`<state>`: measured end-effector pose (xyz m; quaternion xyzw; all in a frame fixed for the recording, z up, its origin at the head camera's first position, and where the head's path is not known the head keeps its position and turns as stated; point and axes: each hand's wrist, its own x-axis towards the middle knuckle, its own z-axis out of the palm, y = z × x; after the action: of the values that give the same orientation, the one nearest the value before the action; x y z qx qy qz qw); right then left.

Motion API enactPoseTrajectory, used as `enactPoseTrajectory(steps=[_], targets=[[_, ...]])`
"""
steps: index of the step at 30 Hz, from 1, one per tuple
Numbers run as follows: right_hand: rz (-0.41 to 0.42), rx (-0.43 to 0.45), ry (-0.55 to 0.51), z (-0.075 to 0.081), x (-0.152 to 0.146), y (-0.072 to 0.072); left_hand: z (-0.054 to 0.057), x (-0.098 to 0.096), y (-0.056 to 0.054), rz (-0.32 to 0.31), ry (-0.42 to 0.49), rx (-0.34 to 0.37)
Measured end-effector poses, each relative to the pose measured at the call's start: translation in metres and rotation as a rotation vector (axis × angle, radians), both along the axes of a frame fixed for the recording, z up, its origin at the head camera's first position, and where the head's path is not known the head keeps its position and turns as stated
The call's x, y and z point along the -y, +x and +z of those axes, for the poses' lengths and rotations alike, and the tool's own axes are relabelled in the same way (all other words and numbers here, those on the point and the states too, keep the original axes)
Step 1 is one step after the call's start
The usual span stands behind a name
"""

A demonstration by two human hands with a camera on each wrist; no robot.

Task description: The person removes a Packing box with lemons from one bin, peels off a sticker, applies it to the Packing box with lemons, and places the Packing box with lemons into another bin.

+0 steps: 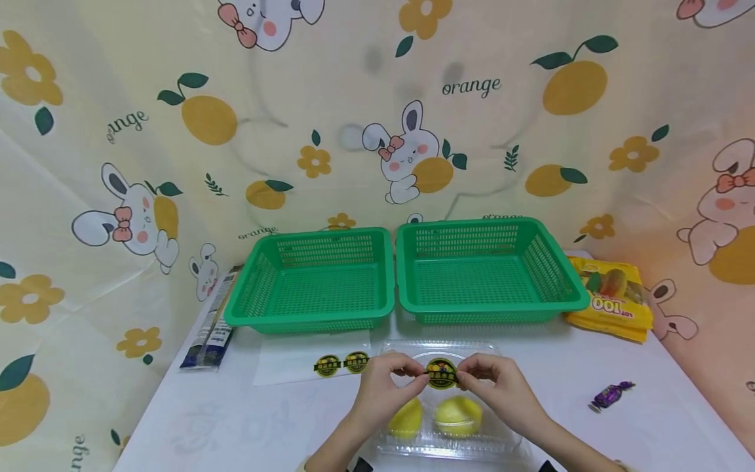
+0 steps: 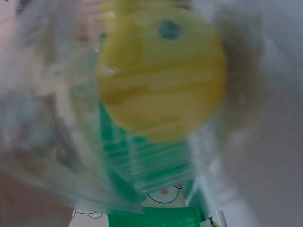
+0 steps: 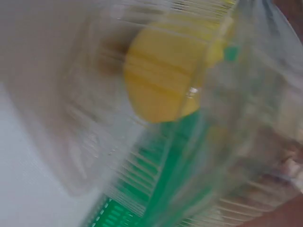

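Note:
My left hand and right hand meet over a clear plastic box in the head view. Between them they pinch a round black-and-yellow sticker, thumb and forefinger at each side band. Two yellow fruits lie in the box: one in the middle, the other partly behind the left hand. Through the blurred clear plastic, the left wrist view shows a rounded yellow fruit, and the right wrist view also shows a yellow fruit. Neither wrist view shows the sticker.
Two green baskets, left and right, stand at the back. A white backing sheet with two more stickers lies left of the box. Dark packets, yellow candy bags and a purple wrapped candy lie around.

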<state>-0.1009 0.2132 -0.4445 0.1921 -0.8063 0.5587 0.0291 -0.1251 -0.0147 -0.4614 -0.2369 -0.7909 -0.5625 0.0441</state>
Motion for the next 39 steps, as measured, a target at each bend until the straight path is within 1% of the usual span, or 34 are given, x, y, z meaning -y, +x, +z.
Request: enactPoseTrajectory(steps=[5, 8, 12, 16, 19, 24, 27, 30, 35, 39], targets=[[-0.037, -0.036, 0.035, -0.005, 0.001, 0.0, -0.009, -0.001, -0.004, 0.03, -0.068, -0.176], [-0.031, -0.061, 0.046, -0.008, 0.001, -0.001, -0.012, -0.003, -0.005, 0.051, -0.099, -0.25], [-0.028, -0.12, 0.091, -0.011, 0.001, -0.003, -0.014, -0.003, -0.006, 0.071, -0.147, -0.273], [-0.05, -0.164, 0.141, -0.012, 0.002, -0.004, -0.019, -0.003, -0.007, 0.1, -0.25, -0.319], [-0.063, -0.177, 0.159, -0.013, 0.003, -0.004, -0.022, -0.003, -0.008, 0.127, -0.299, -0.343], [-0.078, -0.204, 0.174, -0.016, 0.005, -0.005, -0.024, -0.003, -0.009, 0.136, -0.296, -0.316], [-0.096, -0.235, 0.195, -0.017, 0.007, -0.006, -0.024, -0.002, -0.008, 0.137, -0.299, -0.297], [-0.116, -0.266, 0.229, -0.018, 0.009, -0.007, -0.023, -0.002, -0.008, 0.133, -0.303, -0.287], [-0.151, -0.288, 0.284, -0.016, 0.013, -0.007, -0.023, -0.003, -0.008, 0.13, -0.309, -0.279], [-0.21, -0.321, 0.373, -0.016, 0.015, -0.007, -0.024, -0.003, -0.007, 0.134, -0.312, -0.274]])
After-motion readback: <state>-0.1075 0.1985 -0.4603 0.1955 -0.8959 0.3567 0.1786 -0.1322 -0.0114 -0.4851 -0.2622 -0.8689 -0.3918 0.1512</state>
